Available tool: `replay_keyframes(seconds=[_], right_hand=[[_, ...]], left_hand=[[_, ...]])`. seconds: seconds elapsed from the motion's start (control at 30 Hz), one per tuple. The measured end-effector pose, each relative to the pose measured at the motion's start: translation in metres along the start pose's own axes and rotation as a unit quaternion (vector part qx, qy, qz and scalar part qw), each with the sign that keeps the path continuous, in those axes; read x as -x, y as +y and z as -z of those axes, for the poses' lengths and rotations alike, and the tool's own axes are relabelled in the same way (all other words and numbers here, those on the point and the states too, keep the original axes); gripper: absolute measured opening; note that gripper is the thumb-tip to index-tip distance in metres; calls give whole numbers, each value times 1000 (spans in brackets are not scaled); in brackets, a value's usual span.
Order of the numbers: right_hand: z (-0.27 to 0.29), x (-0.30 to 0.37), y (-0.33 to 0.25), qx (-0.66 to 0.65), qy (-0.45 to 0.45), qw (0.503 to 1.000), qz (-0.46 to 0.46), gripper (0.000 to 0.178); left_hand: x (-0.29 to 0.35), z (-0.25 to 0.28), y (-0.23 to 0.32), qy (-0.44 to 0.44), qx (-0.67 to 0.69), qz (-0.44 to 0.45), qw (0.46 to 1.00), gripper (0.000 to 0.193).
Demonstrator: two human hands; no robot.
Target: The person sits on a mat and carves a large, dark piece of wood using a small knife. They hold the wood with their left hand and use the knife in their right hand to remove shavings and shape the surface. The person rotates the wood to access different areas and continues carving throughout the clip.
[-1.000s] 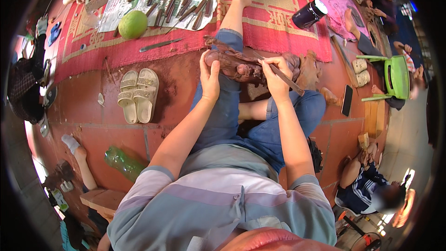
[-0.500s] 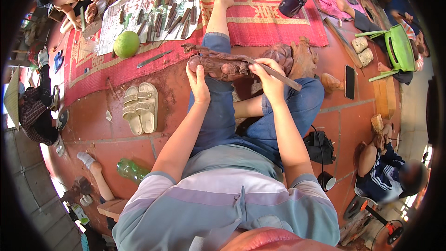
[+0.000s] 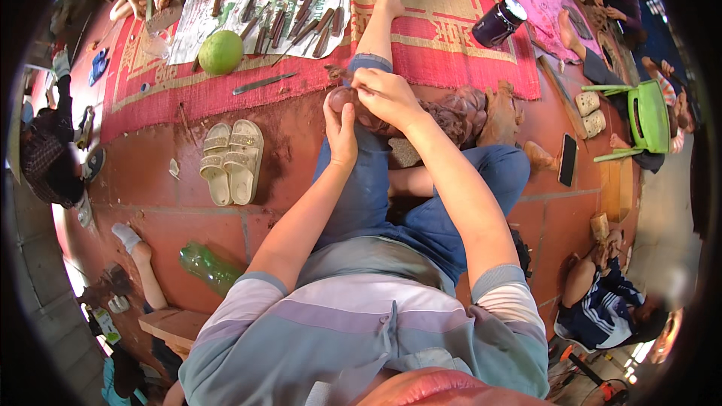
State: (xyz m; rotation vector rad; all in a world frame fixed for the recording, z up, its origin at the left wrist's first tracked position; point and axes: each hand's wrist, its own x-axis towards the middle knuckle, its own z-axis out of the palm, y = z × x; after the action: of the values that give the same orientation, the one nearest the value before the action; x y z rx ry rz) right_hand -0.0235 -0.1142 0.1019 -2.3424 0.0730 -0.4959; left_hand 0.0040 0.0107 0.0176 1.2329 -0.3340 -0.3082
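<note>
The work in hand looked like close detailing of a reddish-brown carved wooden piece (image 3: 343,96), which lay over the person's left leg in blue denim (image 3: 350,173). The left hand (image 3: 341,134) gripped its rounded end between thumb and fingers. The right hand (image 3: 386,98) was bent over the carving with fingers bunched; whether they pinched a tool or the wood itself, I could not tell. The next move seemed to call for a steady left grip and light, controlled right fingertips.

Counted around them: one round green fruit (image 3: 220,53), one slim grey metal blade (image 3: 263,83), two beige strapped sandals (image 3: 244,158), one dark cylindrical flask (image 3: 496,24), one black phone (image 3: 568,162), one transparent green plastic bottle (image 3: 209,267) and one bright green plastic stool (image 3: 650,115). The dark-handled tools (image 3: 278,24) on the white printed sheet (image 3: 198,16) numbered roughly twenty, too crowded to count exactly.
</note>
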Motion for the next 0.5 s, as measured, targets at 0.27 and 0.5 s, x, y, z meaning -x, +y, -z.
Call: replay_keyframes(seconds=[0.27,0.5], right_hand=[[4,0,-16,10,1,998,-62,9],[1,-5,-17,-9,144,988,-50,8]], left_hand=[[-2,1,-4,6,12,-4,1000,54],[-1,4,-8,5,25,15,1000,52]])
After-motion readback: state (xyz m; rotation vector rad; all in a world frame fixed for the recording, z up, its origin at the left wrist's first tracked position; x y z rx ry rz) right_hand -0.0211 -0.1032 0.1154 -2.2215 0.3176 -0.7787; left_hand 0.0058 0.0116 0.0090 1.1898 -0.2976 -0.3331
